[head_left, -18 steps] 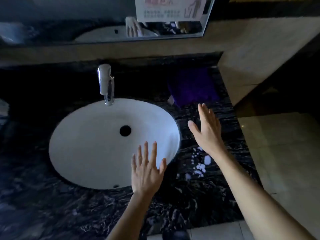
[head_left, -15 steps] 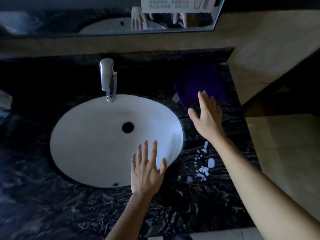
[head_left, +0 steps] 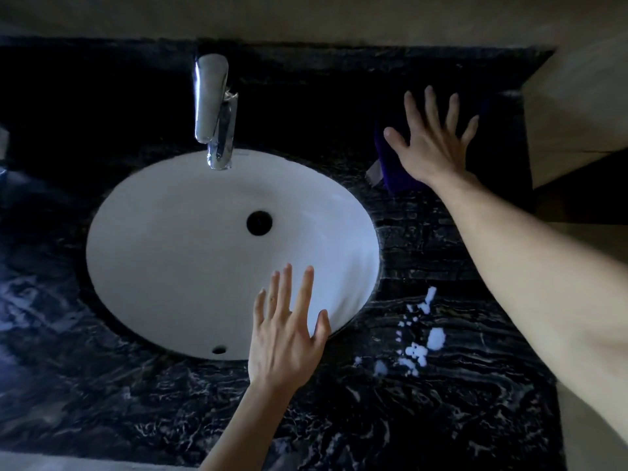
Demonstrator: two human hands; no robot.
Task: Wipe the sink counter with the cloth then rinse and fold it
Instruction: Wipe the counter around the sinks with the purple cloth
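Note:
A purple cloth (head_left: 390, 164) lies folded on the black marble counter (head_left: 441, 385) to the right of the white oval sink (head_left: 190, 253). My right hand (head_left: 430, 144) is spread flat over the cloth and hides most of it; whether the palm touches it I cannot tell. My left hand (head_left: 285, 334) hovers open above the sink's near right rim, fingers apart, holding nothing. White splashes (head_left: 416, 345) dot the counter to the right of the sink.
A chrome tap (head_left: 214, 110) stands behind the sink and reaches over its far rim. A beige wall block (head_left: 577, 124) bounds the counter at the far right. The counter's front edge runs along the bottom left.
My right hand has reached farther away, from in front of the cloth to over it. The left hand has stayed by the sink rim. The view has tilted downward.

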